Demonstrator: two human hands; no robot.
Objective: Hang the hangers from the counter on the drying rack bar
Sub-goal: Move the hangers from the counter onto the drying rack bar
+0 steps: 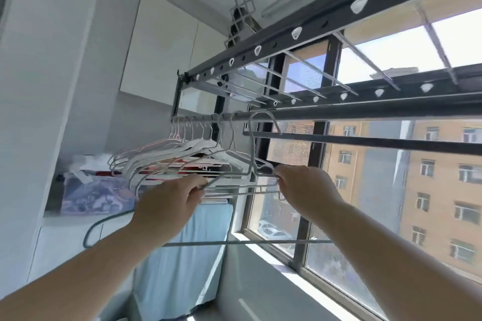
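Note:
A ceiling drying rack spans the view, and its lower bar (352,112) runs from the centre to the right. Several white and pink wire hangers (167,151) hang bunched at the bar's left end. One grey hanger (252,154) has its hook over the bar, just right of the bunch. My right hand (303,187) pinches that hanger's right shoulder. My left hand (170,203) grips the left ends of a few grey hangers, one of which (208,243) dangles below my wrists.
A large window (391,190) fills the right side, with a white sill (273,255) beneath it. A light blue cloth (182,255) hangs below the hands. A shelf at the left holds a patterned box (96,195). White cabinets (161,44) are mounted above.

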